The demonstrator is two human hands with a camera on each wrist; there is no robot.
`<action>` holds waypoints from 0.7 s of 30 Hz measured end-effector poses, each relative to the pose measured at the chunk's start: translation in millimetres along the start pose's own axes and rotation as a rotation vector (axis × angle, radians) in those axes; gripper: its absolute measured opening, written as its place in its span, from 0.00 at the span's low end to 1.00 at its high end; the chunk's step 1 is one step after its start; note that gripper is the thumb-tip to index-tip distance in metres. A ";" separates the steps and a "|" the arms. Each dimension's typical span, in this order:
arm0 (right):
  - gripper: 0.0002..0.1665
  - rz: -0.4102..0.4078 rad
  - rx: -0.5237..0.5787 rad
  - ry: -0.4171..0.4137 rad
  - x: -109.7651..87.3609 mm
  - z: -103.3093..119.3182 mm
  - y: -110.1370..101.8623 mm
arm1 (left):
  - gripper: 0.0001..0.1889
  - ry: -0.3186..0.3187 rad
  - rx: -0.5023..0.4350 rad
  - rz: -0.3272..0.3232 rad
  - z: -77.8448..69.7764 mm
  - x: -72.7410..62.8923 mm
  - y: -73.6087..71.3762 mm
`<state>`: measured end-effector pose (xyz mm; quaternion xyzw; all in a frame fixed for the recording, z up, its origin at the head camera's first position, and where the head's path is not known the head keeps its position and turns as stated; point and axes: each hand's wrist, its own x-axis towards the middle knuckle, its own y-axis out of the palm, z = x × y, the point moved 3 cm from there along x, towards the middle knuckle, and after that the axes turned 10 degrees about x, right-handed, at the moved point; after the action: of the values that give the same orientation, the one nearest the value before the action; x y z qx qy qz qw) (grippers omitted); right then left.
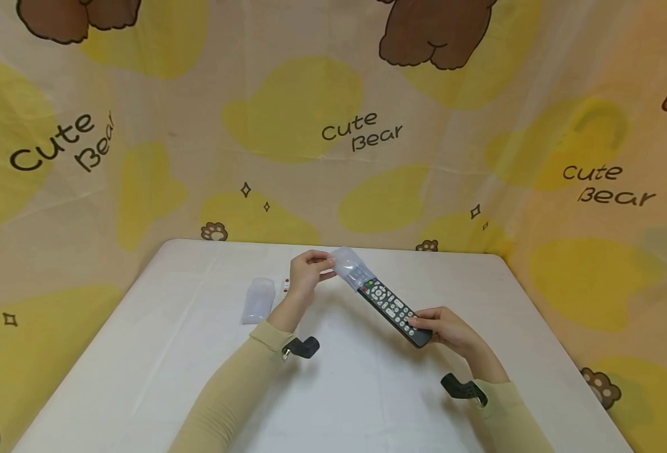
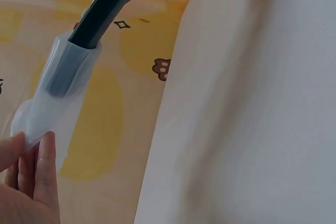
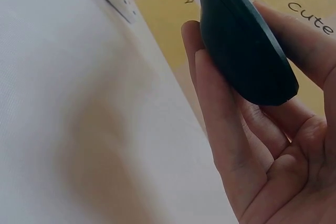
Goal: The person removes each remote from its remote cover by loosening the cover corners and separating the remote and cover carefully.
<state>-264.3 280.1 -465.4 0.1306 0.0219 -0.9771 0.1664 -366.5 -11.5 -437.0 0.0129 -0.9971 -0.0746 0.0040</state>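
Note:
A black remote control (image 1: 392, 308) with pale buttons is held up at a slant above the table. Its upper end sits inside a clear plastic sleeve (image 1: 352, 267), and the rest of it is uncovered. My left hand (image 1: 305, 274) pinches the far end of the sleeve between thumb and fingers. In the left wrist view the tip of the remote shows through the sleeve (image 2: 63, 77), well short of the pinched end. My right hand (image 1: 449, 330) grips the lower end of the remote, thumb on the button side and fingers underneath. The dark casing (image 3: 244, 45) fills that grip in the right wrist view.
A second translucent sleeve (image 1: 258, 301) lies on the white table (image 1: 333, 402), left of my left hand. Beside it is a white object with red marks (image 1: 285, 286), mostly hidden behind that hand. A patterned cloth (image 1: 288, 113) hangs behind the table.

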 end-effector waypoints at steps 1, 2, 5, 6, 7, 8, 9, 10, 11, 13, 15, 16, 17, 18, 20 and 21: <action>0.30 0.002 -0.001 -0.002 -0.4 0.0 -0.1 | 0.10 -0.003 0.000 0.000 0.5 0.3 -0.2; 0.30 0.003 0.001 -0.003 -0.9 -0.1 -0.2 | 0.10 -0.005 -0.001 -0.001 0.8 0.6 -0.5; 0.30 0.008 0.001 -0.003 -2.7 0.5 0.0 | 0.10 -0.008 -0.009 -0.003 1.3 0.9 -1.1; 0.30 0.009 0.000 -0.003 -3.2 0.6 0.1 | 0.10 -0.008 -0.011 -0.004 1.2 0.8 -1.3; 0.29 0.011 0.000 -0.002 -3.7 0.7 0.3 | 0.10 -0.007 -0.015 -0.004 1.1 0.7 -1.4; 0.29 0.013 0.001 -0.002 -4.1 0.9 0.5 | 0.10 -0.005 -0.017 -0.006 1.0 0.7 -1.5; 0.29 0.017 0.001 -0.002 -4.4 1.2 0.6 | 0.10 -0.004 -0.019 -0.006 0.7 0.4 -1.6; 0.29 0.019 0.002 -0.002 -4.7 1.2 0.7 | 0.09 -0.004 -0.022 -0.008 0.8 0.4 -1.8; 0.28 0.021 0.003 -0.002 -4.9 1.2 0.6 | 0.09 -0.003 -0.023 -0.009 0.6 0.1 -2.0; 0.28 0.027 -0.001 -0.004 -5.7 1.3 0.2 | 0.09 -0.004 -0.022 -0.010 0.7 -0.3 -2.3; 0.27 0.027 -0.010 -0.005 -6.8 1.0 -0.5 | 0.09 -0.007 -0.022 -0.010 0.9 -0.7 -2.5; 0.27 0.025 -0.015 -0.004 -7.3 0.7 -0.9 | 0.09 -0.008 -0.022 -0.012 1.2 -0.6 -2.7; 0.27 0.024 -0.020 -0.004 -7.9 0.5 -1.1 | 0.09 -0.007 -0.024 -0.014 1.5 -0.5 -2.9; 0.27 0.023 -0.024 -0.005 -8.6 0.2 -1.3 | 0.09 -0.008 -0.028 -0.016 1.8 -0.1 -3.2; 0.28 0.019 -0.027 -0.003 -10.1 -0.7 -2.2 | 0.09 -0.004 -0.034 -0.019 2.2 0.8 -3.7; 0.27 0.018 -0.026 -0.001 -11.2 -0.5 -2.1 | 0.09 0.000 -0.034 -0.022 2.6 1.3 -4.1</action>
<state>-254.7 285.7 -463.0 0.1285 0.0331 -0.9752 0.1769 -367.8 -15.2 -440.1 0.0239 -0.9955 -0.0916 0.0035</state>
